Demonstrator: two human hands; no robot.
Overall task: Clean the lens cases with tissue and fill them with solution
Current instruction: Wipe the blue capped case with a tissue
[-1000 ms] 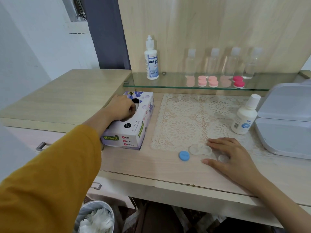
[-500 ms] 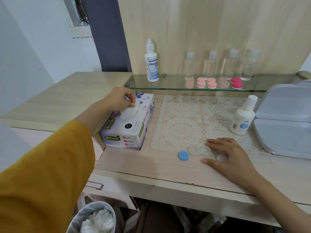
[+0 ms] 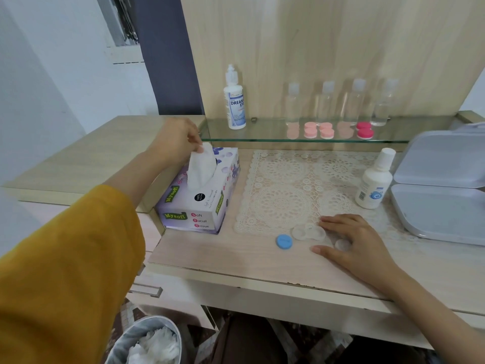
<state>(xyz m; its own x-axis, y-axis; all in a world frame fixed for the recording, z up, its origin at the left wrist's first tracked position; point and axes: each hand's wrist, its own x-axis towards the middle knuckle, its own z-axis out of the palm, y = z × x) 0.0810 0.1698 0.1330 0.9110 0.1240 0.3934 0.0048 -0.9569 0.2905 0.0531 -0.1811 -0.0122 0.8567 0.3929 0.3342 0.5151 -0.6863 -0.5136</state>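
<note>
The left hand [image 3: 178, 139], in a mustard sleeve, pinches the top of a white tissue [image 3: 201, 166] between thumb and fingertips; the tissue is crumpled and stands partly out of the slot of a purple flowered tissue box [image 3: 202, 203] at the left of the table [image 3: 236, 256]. The right hand [image 3: 357, 240] lies flat on the table at the near right, fingers straight and spread, holding nothing. Just beside its fingertips sits the lens case [image 3: 308, 232], a clear two-well piece with both wells uncapped, at the near edge of a cream lace mat [image 3: 283, 190]. A round blue cap [image 3: 284, 241] lies just left of the case, and a clear cap [image 3: 342, 244] lies between the right thumb and forefinger. A white solution bottle [image 3: 374, 182] stands upright, capped, at the mat's right edge, beside an open grey box [image 3: 441, 195]. On the far glass shelf [image 3: 262, 134] sit pink lens cases [image 3: 319, 130] and a taller white bottle [image 3: 234, 101].
</note>
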